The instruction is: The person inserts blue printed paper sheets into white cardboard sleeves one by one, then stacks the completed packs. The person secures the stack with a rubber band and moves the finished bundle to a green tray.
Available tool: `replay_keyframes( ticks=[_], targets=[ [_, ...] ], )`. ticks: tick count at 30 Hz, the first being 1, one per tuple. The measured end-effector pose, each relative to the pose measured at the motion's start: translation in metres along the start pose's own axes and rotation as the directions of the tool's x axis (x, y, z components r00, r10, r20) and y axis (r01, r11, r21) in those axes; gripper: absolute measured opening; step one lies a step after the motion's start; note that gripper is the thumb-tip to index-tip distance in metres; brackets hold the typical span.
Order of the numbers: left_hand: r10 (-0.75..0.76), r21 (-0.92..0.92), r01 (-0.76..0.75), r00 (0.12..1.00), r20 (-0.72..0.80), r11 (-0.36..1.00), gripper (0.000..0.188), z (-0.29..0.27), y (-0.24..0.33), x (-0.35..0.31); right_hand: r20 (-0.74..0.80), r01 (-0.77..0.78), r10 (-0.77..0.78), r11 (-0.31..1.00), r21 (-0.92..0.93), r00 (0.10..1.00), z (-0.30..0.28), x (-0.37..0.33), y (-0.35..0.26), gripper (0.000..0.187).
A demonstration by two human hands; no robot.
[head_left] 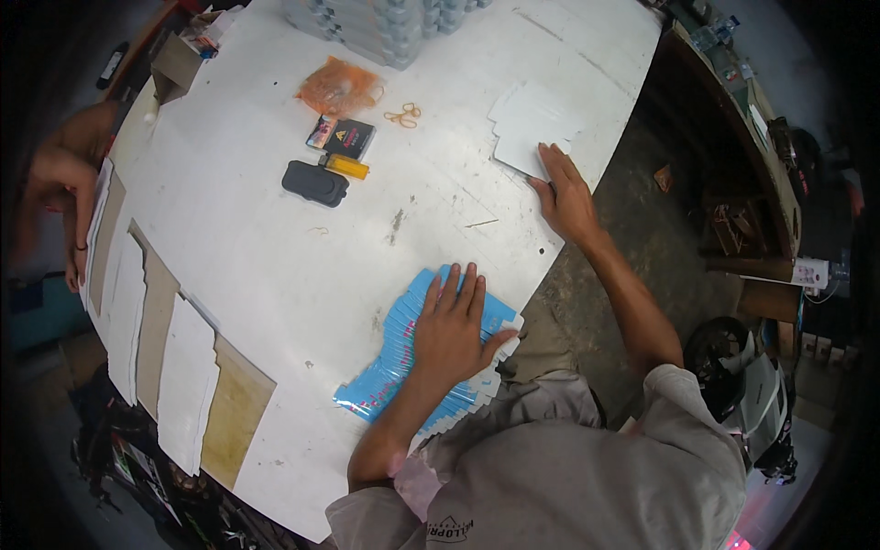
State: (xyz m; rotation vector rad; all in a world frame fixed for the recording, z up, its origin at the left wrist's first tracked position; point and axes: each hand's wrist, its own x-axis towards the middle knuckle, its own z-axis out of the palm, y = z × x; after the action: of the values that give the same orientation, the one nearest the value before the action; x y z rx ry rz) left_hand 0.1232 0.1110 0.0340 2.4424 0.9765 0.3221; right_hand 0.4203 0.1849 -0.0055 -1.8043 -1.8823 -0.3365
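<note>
Head view: left hand [451, 335], spread flat, rests on blue cards [396, 346] at six o'clock, likely light, slick, best edge-held; right hand [566, 194] touches white cards [530, 121] at one o'clock, grip indeterminable.

The blue cutouts [398, 337] look like glossy card, the lighter [348, 166] plastic, the shirt [587, 477] matt cloth.

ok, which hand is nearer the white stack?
Right. Right hand is at the near edge of the white stack; left hand is farther off, on the blue cards.
</note>
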Motion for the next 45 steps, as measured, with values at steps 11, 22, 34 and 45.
replay_keyframes(
  ticks=[11,22,34,45],
  targets=[
    [0.007,0.164,-0.008,1.000,0.006,0.986,0.073,-0.005,0.002,0.007,0.550,-0.342,-0.016,0.768,0.541,0.835,-0.044,-0.046,-0.088,0.033],
    [0.020,-0.027,-0.019,0.999,0.034,0.999,0.062,-0.002,-0.006,0.008,0.267,-0.132,0.057,0.953,0.274,0.962,-0.004,0.000,-0.007,0.038],
    [0.057,0.157,-0.059,0.998,0.021,0.986,0.065,-0.004,0.000,0.008,0.697,-0.364,-0.131,0.777,0.514,0.706,-0.049,-0.050,-0.092,0.021],
    [0.026,-0.037,-0.026,1.000,0.015,0.999,0.058,0.014,-0.012,0.004,0.364,-0.039,-0.079,0.951,0.307,0.928,-0.029,-0.024,-0.059,0.044]
  ],
)
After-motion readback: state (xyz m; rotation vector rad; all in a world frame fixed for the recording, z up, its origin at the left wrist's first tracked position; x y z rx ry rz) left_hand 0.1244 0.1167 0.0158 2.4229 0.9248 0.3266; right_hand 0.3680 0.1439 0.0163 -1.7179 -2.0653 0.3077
